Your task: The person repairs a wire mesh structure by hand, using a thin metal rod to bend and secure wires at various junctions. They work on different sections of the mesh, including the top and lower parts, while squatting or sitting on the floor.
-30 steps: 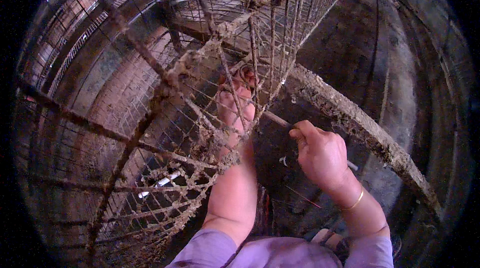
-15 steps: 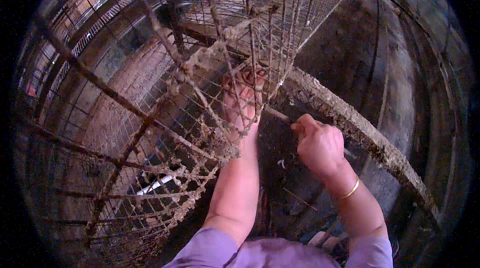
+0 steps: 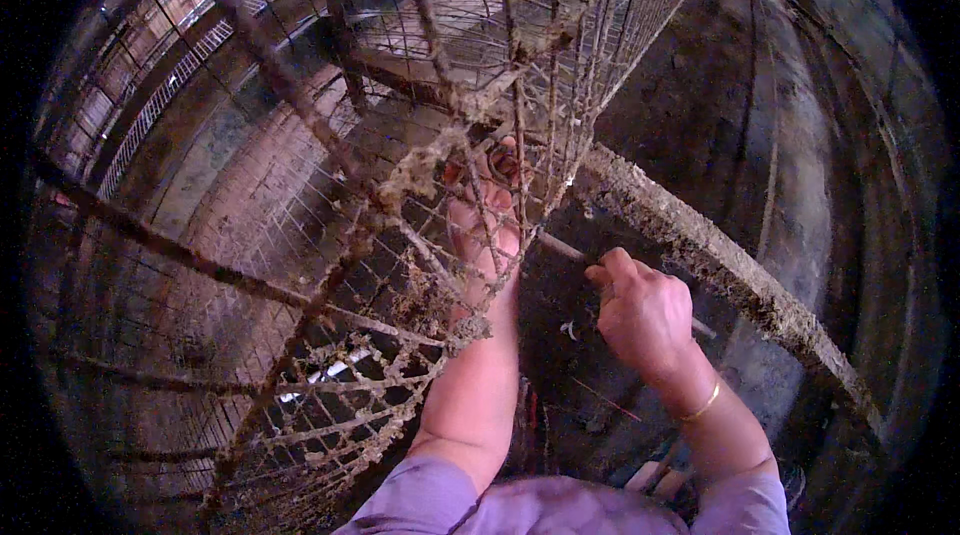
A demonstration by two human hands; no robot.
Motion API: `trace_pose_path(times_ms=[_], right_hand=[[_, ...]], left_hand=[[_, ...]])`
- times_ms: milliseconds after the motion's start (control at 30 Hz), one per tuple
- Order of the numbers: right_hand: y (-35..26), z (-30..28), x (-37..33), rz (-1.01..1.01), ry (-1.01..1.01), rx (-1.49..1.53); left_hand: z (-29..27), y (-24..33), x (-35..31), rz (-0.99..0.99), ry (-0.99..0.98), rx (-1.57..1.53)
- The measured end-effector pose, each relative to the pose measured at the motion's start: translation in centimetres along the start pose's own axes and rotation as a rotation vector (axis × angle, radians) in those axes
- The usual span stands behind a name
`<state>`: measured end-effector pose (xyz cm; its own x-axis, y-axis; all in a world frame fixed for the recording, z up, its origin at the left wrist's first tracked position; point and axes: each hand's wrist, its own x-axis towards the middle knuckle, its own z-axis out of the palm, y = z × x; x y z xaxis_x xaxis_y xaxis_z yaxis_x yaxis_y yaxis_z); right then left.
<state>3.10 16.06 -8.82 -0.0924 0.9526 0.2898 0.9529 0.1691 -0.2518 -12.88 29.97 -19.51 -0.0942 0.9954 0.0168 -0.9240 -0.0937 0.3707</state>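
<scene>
My right hand [image 3: 645, 315] is closed around a thin, pale rod [image 3: 562, 246]. One end of the rod points at the lower corner of a wire cage [image 3: 232, 278], and the other sticks out past the heel of my hand. Behind the cage's wires, my left hand [image 3: 502, 225] reaches up to that same corner, its fingers curled. The wires partly cover those fingers, and what they grip cannot be made out. Clumps of dry, brownish dirt [image 3: 415, 180] cling to the rusty wires around my left forearm.
A dirt-crusted beam [image 3: 740, 270] runs from the cage corner down to the lower right. Beyond it lies a dark floor with a greyish strip [image 3: 800, 165]. A white tube [image 3: 335, 372] shows through the mesh at lower left. More wire cages stretch away at the top.
The dirt-caked cage wires have shifted a little in view, the lower ones downward. My right hand and the rod sit slightly lower. Both hands keep their grip.
</scene>
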Motion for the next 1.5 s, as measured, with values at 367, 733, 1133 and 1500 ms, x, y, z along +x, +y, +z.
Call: trace_pose_path(times_ms=[367, 733, 1133, 1500], right_hand=[[-1.8, -1.1, 0.1, 0.047, -0.035, -0.034], [-2.8, 1.7, -1.1, 0.191, -0.045, 0.275], [-3.6, -0.8, -1.3, 0.214, -0.167, 0.389], [-4.8, 7.3, -2.5, 0.503, -0.436, 1.806]], left_hand=[[6.5, -0.3, -6.1, -0.174, -0.062, 0.113], [4.6, -0.9, -4.6, -0.066, -0.260, 0.186], [6.5, -2.0, -7.0, -0.234, -0.359, -0.330], [4.9, 2.8, -6.9, -0.259, -0.496, 0.233]])
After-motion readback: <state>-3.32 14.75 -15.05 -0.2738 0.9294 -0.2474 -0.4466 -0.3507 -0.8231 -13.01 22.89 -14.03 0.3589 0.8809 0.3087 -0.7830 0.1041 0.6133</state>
